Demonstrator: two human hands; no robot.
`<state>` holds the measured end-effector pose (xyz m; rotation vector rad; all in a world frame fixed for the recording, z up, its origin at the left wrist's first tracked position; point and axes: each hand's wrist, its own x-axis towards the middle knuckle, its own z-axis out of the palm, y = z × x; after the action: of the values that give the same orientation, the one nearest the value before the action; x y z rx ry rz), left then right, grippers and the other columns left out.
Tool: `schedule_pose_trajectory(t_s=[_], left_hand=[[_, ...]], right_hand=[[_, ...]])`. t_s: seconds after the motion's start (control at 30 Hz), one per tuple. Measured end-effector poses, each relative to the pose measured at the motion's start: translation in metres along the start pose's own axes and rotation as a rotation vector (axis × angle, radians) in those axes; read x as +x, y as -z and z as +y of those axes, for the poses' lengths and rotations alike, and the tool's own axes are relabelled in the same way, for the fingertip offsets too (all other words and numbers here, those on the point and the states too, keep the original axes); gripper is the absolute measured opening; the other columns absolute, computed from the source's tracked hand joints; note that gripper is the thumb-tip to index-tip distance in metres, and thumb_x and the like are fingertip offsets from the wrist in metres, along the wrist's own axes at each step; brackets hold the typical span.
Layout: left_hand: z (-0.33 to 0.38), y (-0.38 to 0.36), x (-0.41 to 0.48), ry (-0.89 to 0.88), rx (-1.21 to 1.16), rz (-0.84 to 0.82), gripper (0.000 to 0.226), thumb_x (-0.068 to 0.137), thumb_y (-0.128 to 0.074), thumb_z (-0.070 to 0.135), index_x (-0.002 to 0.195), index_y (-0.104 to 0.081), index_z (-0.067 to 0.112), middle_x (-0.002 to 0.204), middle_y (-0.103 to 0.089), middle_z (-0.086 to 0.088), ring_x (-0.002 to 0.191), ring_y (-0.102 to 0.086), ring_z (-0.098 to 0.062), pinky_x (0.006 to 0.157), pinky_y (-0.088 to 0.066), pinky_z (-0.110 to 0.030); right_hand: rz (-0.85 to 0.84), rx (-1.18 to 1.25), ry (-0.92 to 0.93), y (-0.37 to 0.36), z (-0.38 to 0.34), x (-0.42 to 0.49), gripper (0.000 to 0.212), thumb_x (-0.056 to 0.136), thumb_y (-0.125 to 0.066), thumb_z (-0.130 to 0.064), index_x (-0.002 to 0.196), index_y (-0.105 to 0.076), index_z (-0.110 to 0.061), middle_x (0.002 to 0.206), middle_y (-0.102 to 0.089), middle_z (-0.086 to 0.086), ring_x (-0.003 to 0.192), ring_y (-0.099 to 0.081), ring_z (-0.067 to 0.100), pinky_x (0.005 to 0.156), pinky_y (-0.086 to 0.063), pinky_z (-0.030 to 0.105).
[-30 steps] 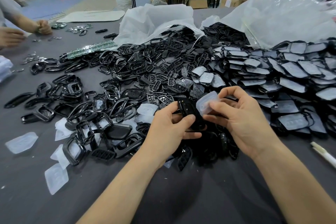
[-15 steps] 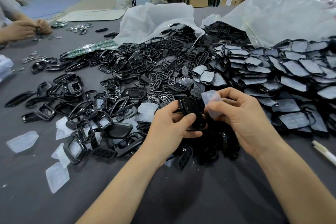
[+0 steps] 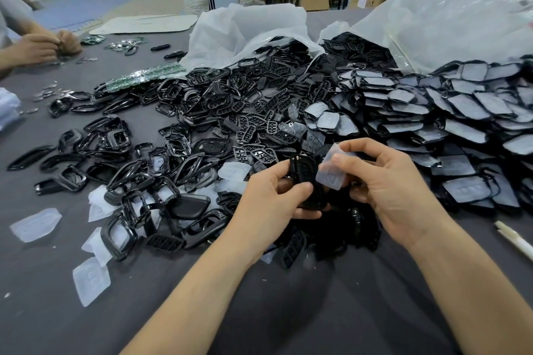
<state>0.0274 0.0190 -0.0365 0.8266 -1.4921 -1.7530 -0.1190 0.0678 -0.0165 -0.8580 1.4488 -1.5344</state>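
My left hand [image 3: 271, 204] grips a black plastic key-fob shell [image 3: 307, 179] between thumb and fingers, above the dark table [image 3: 288, 311]. Just to its right, my right hand [image 3: 386, 190] pinches a translucent rubber button pad [image 3: 331, 173] against the shell's upper right edge. Both hands hover over a small heap of black parts [image 3: 340, 236] near the table's middle.
Black frames [image 3: 121, 181] and loose translucent pads [image 3: 36, 223] lie scattered at left. Stacked shells with pads [image 3: 450, 112] fill the right. Two plastic bags [image 3: 248, 29] spill parts at the back. Another person's hands [image 3: 46, 46] work at far left. A white pen [image 3: 513, 239] lies at right.
My right hand has turned the translucent pad and brought it closer against the black shell. My left hand keeps the shell almost still. The other person's hands have come together.
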Motion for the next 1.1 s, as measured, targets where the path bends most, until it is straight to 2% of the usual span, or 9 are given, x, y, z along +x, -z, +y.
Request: schedule_pose_trajectory(t_s=[0.23,0.43,0.63,0.87,0.97,1.1], left_hand=[[0.001,0.004,0.0,0.045,-0.024,-0.053,0.03,0.095,-0.046,-0.007,0.101,-0.066,0.014,0.083,-0.074,-0.01,0.073,-0.072,-0.022,0.065,-0.058,-0.026],[0.001,0.007,0.0,0.081,-0.053,-0.077,0.031,0.096,-0.042,-0.007,0.11,-0.064,0.01,0.089,-0.072,-0.016,0.074,-0.073,-0.027,0.063,-0.058,-0.028],[0.003,0.009,0.001,0.13,-0.12,-0.092,0.038,0.098,-0.032,0.0,0.115,-0.065,0.009,0.093,-0.072,-0.021,0.077,-0.072,-0.034,0.061,-0.058,-0.033],[0.003,0.01,0.003,0.153,-0.125,-0.107,0.045,0.095,-0.025,0.0,0.12,-0.063,0.006,0.097,-0.07,-0.024,0.079,-0.071,-0.038,0.063,-0.059,-0.037],[0.002,0.01,0.003,0.141,-0.106,-0.12,0.045,0.095,-0.026,-0.001,0.114,-0.066,0.008,0.094,-0.072,-0.019,0.078,-0.071,-0.037,0.063,-0.059,-0.037],[0.001,0.009,0.003,0.137,-0.074,-0.119,0.046,0.095,-0.026,0.0,0.111,-0.068,0.01,0.096,-0.072,-0.021,0.078,-0.071,-0.036,0.063,-0.058,-0.036]], right_hand=[[-0.015,-0.015,0.028,0.004,-0.001,0.002,0.009,0.084,-0.068,-0.013,0.075,-0.069,-0.017,0.079,-0.068,0.012,0.054,-0.054,0.012,0.041,-0.035,0.017],[-0.033,-0.045,0.045,0.007,-0.003,0.002,0.012,0.082,-0.068,-0.004,0.078,-0.063,-0.014,0.068,-0.072,0.007,0.051,-0.064,0.013,0.04,-0.04,0.016],[-0.066,-0.028,0.049,0.01,-0.005,0.002,0.007,0.088,-0.062,-0.004,0.082,-0.065,-0.008,0.067,-0.072,0.007,0.055,-0.067,0.015,0.049,-0.052,0.019],[-0.123,-0.137,0.06,0.013,-0.008,0.002,0.008,0.087,-0.062,-0.005,0.082,-0.063,-0.011,0.064,-0.07,0.002,0.047,-0.063,0.014,0.041,-0.043,0.017],[-0.18,-0.203,0.094,0.008,-0.004,0.0,0.007,0.087,-0.064,-0.006,0.082,-0.065,-0.012,0.064,-0.07,0.002,0.05,-0.062,0.013,0.042,-0.04,0.016],[-0.179,-0.285,0.167,0.003,0.002,0.001,0.018,0.085,-0.067,-0.004,0.075,-0.07,-0.019,0.061,-0.067,-0.003,0.054,-0.057,0.007,0.046,-0.044,0.016]])
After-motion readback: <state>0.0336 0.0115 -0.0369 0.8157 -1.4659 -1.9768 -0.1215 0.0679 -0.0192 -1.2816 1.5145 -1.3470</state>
